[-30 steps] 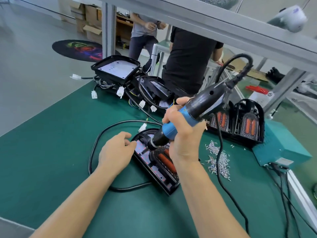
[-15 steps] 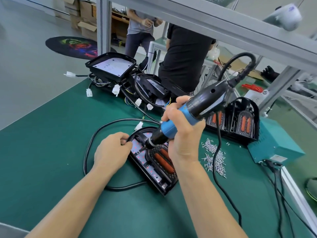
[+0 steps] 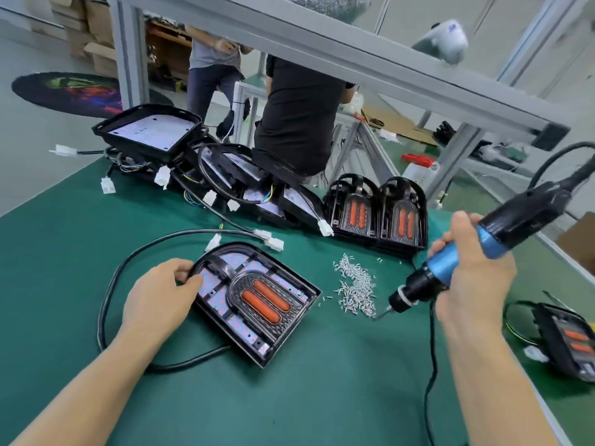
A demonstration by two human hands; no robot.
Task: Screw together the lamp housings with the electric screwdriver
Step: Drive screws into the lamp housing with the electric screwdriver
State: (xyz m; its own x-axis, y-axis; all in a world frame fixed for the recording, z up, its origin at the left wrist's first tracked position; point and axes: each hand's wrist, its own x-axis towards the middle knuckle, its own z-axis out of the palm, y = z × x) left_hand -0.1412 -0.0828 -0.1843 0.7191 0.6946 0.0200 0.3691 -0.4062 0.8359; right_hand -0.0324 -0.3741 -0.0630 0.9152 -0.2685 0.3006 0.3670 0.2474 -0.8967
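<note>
A black lamp housing (image 3: 257,304) with two orange lenses lies flat on the green mat. My left hand (image 3: 161,294) grips its left rounded rim, thumb on the inside. My right hand (image 3: 473,272) grips the blue and black electric screwdriver (image 3: 476,252), held to the right of the housing. Its bit points down-left and touches the near edge of a pile of loose silver screws (image 3: 355,286). A black cable (image 3: 109,294) loops from the housing round my left hand.
Several open housings with wires and white plugs (image 3: 206,169) are heaped at the back. Two upright lamps (image 3: 376,214) stand behind the screws. Another lamp (image 3: 570,339) lies at the far right. A metal frame beam (image 3: 354,56) crosses overhead; two people stand beyond the table.
My right hand has lifted the screwdriver off the housing and swung it right, down to the screw pile. My left hand stays on the housing's rim.
</note>
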